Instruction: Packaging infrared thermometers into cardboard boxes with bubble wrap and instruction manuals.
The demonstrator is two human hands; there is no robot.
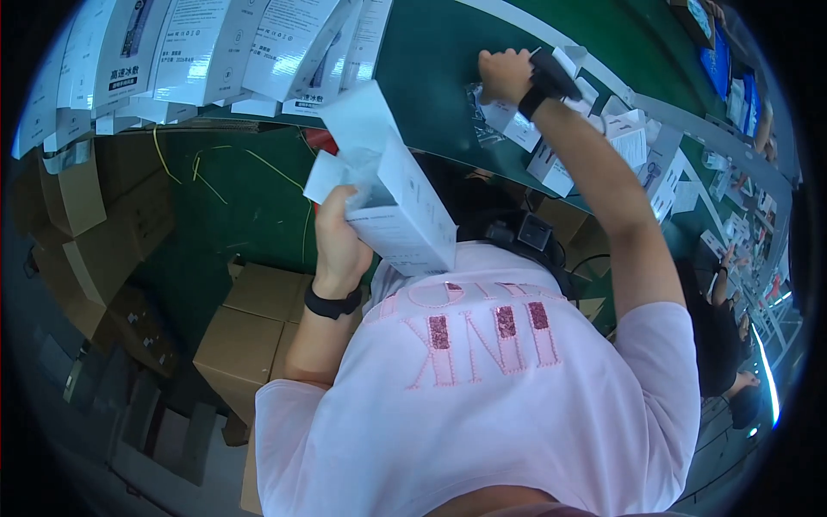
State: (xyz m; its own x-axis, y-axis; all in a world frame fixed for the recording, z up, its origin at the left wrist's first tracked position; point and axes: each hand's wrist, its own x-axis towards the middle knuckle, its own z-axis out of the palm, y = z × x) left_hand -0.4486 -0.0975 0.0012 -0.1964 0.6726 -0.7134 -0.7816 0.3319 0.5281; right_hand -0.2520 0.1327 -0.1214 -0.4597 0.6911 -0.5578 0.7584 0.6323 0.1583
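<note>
My left hand (338, 237) is wrapped round a tall white cardboard box (405, 220), tilted against my front. Its top flaps stand open, and crumpled clear plastic (365, 171) shows in its mouth. Over the green table my right hand (506, 76) is closed, fingers curled; what they hold, if anything, is hidden. Just under that hand lie a clear plastic wrapper (488, 121) and a white box (515, 127).
Printed white boxes (202, 47) stand in a row along the table (426, 60) at the far left. More white boxes (627, 138) crowd the right side near a conveyor edge (659, 105). Brown cartons (254, 319) sit on the floor at left. A person's arm (722, 276) shows at far right.
</note>
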